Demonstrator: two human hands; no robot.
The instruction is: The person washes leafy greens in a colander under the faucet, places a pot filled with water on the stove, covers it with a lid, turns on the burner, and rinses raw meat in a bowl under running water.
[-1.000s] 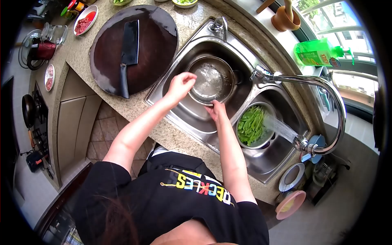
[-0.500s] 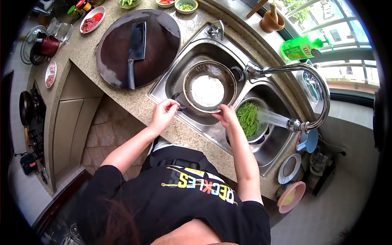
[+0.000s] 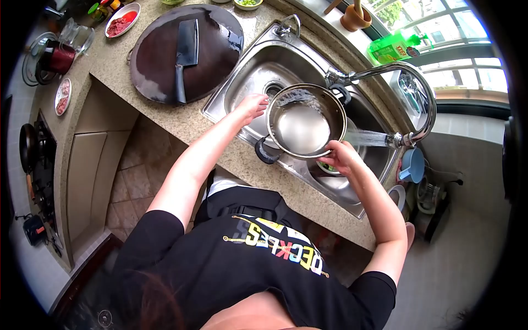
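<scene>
A steel pot (image 3: 302,130) with black handles is tilted over the divider of the double sink (image 3: 221,107), its shiny inside facing me. My right hand (image 3: 342,157) grips the pot's rim at the lower right, thumb at the edge. Beside the rim on the opposite side is my left hand (image 3: 253,108), fingers stretched out; whether they touch the metal I cannot tell. Water (image 3: 368,138) runs from the curved faucet (image 3: 428,94) into the right basin. Green leaves (image 3: 325,166) there are mostly hidden behind the pot and my right hand.
A cleaver (image 3: 187,49) lies on the round dark chopping board (image 3: 151,60) left of the sink. Plates of meat (image 3: 122,23) stand farther left. Green dish soap (image 3: 391,48) and a mortar (image 3: 355,19) line the window sill. A blue scoop (image 3: 412,165) hangs at the right.
The pot has moved right from the left basin to the divider, nearer the running water. My right hand has gone with it. The white patch inside now looks like bare, wet metal.
</scene>
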